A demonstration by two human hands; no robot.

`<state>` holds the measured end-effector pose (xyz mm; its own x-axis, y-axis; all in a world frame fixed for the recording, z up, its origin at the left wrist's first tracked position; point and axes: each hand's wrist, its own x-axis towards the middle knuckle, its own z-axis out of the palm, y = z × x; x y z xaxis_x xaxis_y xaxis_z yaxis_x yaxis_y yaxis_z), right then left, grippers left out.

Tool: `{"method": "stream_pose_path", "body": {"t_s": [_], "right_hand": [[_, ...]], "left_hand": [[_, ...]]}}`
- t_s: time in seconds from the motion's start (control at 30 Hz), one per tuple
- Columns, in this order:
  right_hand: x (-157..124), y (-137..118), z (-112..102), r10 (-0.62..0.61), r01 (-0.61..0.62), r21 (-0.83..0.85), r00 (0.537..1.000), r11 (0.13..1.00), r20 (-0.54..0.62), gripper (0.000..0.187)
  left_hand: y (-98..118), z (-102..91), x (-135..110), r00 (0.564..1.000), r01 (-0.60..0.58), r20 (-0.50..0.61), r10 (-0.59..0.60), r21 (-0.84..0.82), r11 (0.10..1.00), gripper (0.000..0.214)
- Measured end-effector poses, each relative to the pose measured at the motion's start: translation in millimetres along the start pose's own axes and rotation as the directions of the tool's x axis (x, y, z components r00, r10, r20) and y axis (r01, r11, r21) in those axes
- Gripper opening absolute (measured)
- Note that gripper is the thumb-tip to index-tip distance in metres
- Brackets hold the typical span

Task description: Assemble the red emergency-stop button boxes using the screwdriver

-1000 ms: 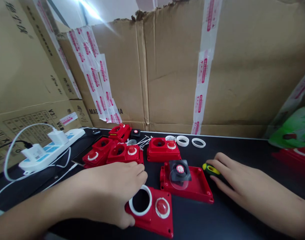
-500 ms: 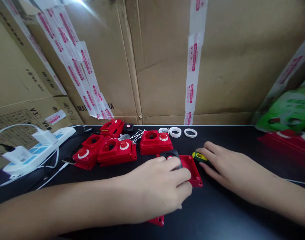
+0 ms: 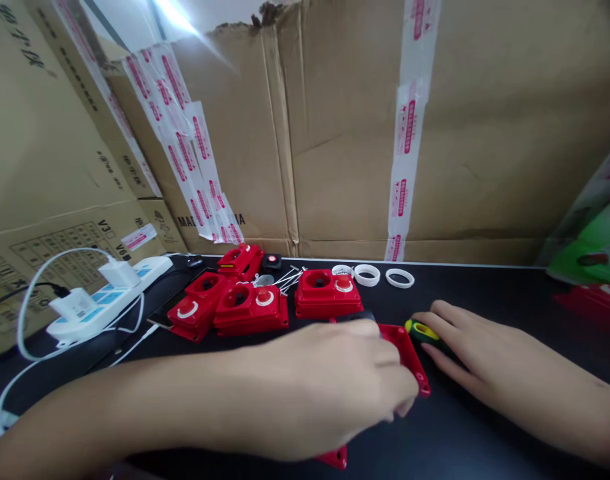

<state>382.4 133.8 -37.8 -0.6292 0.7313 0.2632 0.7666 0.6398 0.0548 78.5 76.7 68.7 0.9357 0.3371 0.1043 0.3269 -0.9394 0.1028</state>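
Note:
My left hand (image 3: 329,387) is over an open red plastic box (image 3: 419,373), its fingers curled downward; what they grip, if anything, is hidden beneath them. A bit of a black part (image 3: 357,316) shows just behind the knuckles. Below the wrist, the corner of another red plastic piece (image 3: 337,458) sticks out. My right hand (image 3: 465,340) rests on the table right of the box, wrapped round a green and yellow handle, apparently a screwdriver (image 3: 425,331). The handle's end points at the box's rim.
Several red boxes with red knobs (image 3: 252,309) stand at the back left; one more box (image 3: 327,293) is mid-back. White rings (image 3: 399,278), white sticks (image 3: 289,279) and a black square part (image 3: 271,261) lie behind. A power strip (image 3: 109,293) with cables is left; cardboard (image 3: 345,167) walls the back.
The view has shifted, so everything sits lower and further right. My left hand has moved slightly right over the open box, covering more of the black part. My right hand keeps the screwdriver handle.

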Motion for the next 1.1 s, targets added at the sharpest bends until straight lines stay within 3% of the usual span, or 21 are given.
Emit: {"method": "stream_pose_path", "body": {"t_s": [0.1, 0.17, 0.23, 0.3, 0.37, 0.5, 0.63, 0.87, 1.0, 1.1], "right_hand": [[-1, 3, 0, -0.017, 0.017, -0.015, 1.000, 1.000, 0.010, 0.040], [-2, 5, 1, -0.033, 0.033, -0.031, 0.999, 0.999, 0.000, 0.039], [-5, 7, 5, -0.065, 0.062, -0.053, 0.997, 0.997, -0.043, 0.039], [-8, 11, 11, -0.107, 0.097, -0.086, 0.988, 0.991, -0.113, 0.039], [-11, 16, 19, -0.143, 0.125, -0.117, 0.975, 0.985, -0.167, 0.039], [-13, 24, 28, -0.156, 0.133, -0.125, 0.970, 0.983, -0.189, 0.039], [-12, 23, 26, -0.174, 0.152, -0.117, 0.962, 0.981, -0.210, 0.039], [-10, 21, 24, -0.147, 0.130, -0.104, 0.973, 0.986, -0.176, 0.040], [-10, 21, 22, -0.167, 0.150, -0.113, 0.972, 0.982, -0.165, 0.039], [-9, 19, 18, -0.190, 0.167, -0.147, 0.969, 0.975, -0.159, 0.040]], "left_hand": [[-24, -47.4, -17, 0.954, 0.267, -0.067, -0.292, -0.249, 0.931, 0.008], [-57, -73.9, -35, 0.883, 0.399, -0.165, -0.439, -0.227, 0.889, 0.006], [-97, -88.7, -54, 0.824, 0.533, -0.137, -0.550, -0.139, 0.834, 0.013], [-134, -90.7, -70, 0.779, 0.617, -0.038, -0.626, -0.134, 0.776, 0.017], [-165, -82.5, -79, 0.770, 0.636, 0.092, -0.631, -0.176, 0.751, 0.022], [-203, -53.8, -84, 0.740, 0.668, 0.232, -0.631, -0.139, 0.731, 0.015], [-222, -32.2, -82, 0.706, 0.687, 0.286, -0.648, -0.056, 0.724, 0.009], [-228, -15.2, -78, 0.671, 0.669, 0.353, -0.652, 0.091, 0.737, 0.030], [-224, -11.2, -74, 0.672, 0.664, 0.306, -0.674, 0.152, 0.732, 0.024], [-216, -22.3, -72, 0.705, 0.654, 0.215, -0.676, 0.171, 0.737, 0.012]]}}
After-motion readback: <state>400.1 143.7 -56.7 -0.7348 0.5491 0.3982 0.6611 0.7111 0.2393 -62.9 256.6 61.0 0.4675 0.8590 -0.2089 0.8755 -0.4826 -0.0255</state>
